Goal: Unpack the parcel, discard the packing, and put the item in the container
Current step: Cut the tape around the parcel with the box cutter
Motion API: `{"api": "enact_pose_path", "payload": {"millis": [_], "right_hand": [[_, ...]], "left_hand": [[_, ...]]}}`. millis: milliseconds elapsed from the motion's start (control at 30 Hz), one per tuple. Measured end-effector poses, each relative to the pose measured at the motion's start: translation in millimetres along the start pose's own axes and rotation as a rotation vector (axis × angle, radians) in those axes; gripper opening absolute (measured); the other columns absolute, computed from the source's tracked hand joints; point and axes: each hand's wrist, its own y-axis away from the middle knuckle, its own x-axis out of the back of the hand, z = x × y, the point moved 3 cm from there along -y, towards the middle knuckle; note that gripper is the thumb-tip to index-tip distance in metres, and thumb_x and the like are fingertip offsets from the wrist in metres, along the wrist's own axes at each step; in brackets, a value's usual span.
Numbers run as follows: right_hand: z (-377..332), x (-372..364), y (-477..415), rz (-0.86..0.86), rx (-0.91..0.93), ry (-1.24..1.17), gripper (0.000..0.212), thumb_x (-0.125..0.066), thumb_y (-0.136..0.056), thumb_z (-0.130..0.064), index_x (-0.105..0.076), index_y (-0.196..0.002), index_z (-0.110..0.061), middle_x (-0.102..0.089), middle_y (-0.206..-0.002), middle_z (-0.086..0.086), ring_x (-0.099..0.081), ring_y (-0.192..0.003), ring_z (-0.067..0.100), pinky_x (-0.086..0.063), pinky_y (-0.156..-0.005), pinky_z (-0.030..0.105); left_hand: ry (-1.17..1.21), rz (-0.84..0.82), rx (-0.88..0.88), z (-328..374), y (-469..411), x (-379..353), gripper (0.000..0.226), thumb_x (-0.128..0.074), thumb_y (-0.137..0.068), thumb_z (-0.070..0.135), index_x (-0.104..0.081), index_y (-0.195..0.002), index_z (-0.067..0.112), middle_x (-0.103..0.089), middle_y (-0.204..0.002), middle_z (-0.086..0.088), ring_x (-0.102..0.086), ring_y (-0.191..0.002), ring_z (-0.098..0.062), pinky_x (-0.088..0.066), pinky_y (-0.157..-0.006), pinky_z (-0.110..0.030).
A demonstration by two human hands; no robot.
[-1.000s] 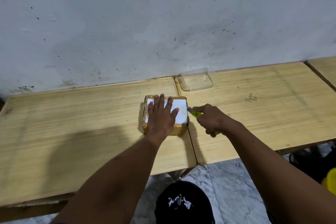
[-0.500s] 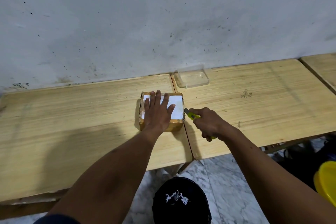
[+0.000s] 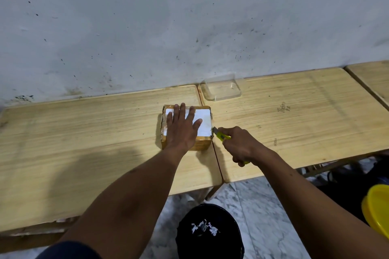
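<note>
A small brown cardboard parcel with a white label on top sits on the left wooden table, close to the seam between two tables. My left hand lies flat on its top, fingers spread. My right hand grips a yellow-green utility knife. The knife's tip touches the parcel's right edge near the top. A clear plastic container stands at the back by the wall, on the right table.
The right wooden table adjoins the left one, and a third table begins at the far right. On the marble floor below stands a black bin holding white scraps. A yellow round object is at the lower right edge.
My right hand has drawn the knife a little nearer along the parcel's right edge. My left hand stays pressed on top. The camera view has shifted slightly.
</note>
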Motion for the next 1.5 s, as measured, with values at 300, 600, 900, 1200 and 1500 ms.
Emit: {"api": "enact_pose_path", "payload": {"millis": [300,600,900,1200,1500], "right_hand": [[5.1,11.7,-2.1,-0.03,-0.027,-0.032,0.062,-0.037,-0.09,-0.004,-0.043,-0.147,-0.028,-0.055,-0.083,0.013,-0.049,-0.047,0.022,-0.043,-0.04,0.026],[58.0,36.1,-34.6,0.183,-0.063,-0.313,0.04,-0.051,-0.102,-0.025,-0.051,-0.141,-0.028,-0.057,-0.073,0.014,-0.041,-0.039,0.018,-0.034,-0.04,0.025],[84.0,10.1,-67.6,0.249,-0.137,-0.43,0.048,-0.046,-0.102,-0.025,-0.041,-0.149,-0.025,-0.058,-0.08,0.016,-0.041,-0.044,0.02,-0.038,-0.046,0.031],[94.8,7.1,-82.5,0.28,-0.124,-0.47,0.049,-0.039,-0.102,-0.018,-0.035,-0.151,-0.024,-0.068,-0.101,0.017,-0.049,-0.054,0.023,-0.041,-0.044,0.029],[104.7,20.6,-95.5,0.502,-0.059,0.02,0.021,-0.065,-0.09,-0.032,-0.071,-0.102,-0.016,-0.068,-0.08,0.004,-0.068,-0.07,0.026,-0.057,-0.066,0.037]], "left_hand": [[0.007,-0.01,0.0,-0.9,-0.8,0.8,0.059,-0.017,-0.102,0.053,-0.011,-0.156,0.028,0.001,-0.165,-0.004,0.013,-0.15,-0.025,0.006,-0.121,-0.045],[0.046,-0.027,-0.013,-1.0,4.1,3.5,0.057,-0.019,-0.104,0.047,-0.008,-0.156,0.027,0.004,-0.165,-0.005,0.015,-0.149,-0.025,0.008,-0.121,-0.045],[0.06,-0.011,0.053,18.4,8.2,0.9,0.062,-0.019,-0.103,0.047,-0.006,-0.156,0.017,0.006,-0.164,-0.01,0.016,-0.149,-0.028,0.008,-0.12,-0.05],[0.039,-0.014,0.028,16.9,10.8,-2.5,0.073,-0.005,-0.097,0.059,0.004,-0.155,0.016,0.014,-0.163,-0.009,0.025,-0.146,-0.026,0.012,-0.119,-0.049],[0.036,-0.04,0.019,15.3,10.2,-1.9,0.113,-0.023,-0.073,0.09,0.006,-0.155,0.017,0.019,-0.162,-0.007,0.027,-0.146,-0.024,0.012,-0.119,-0.05]]}}
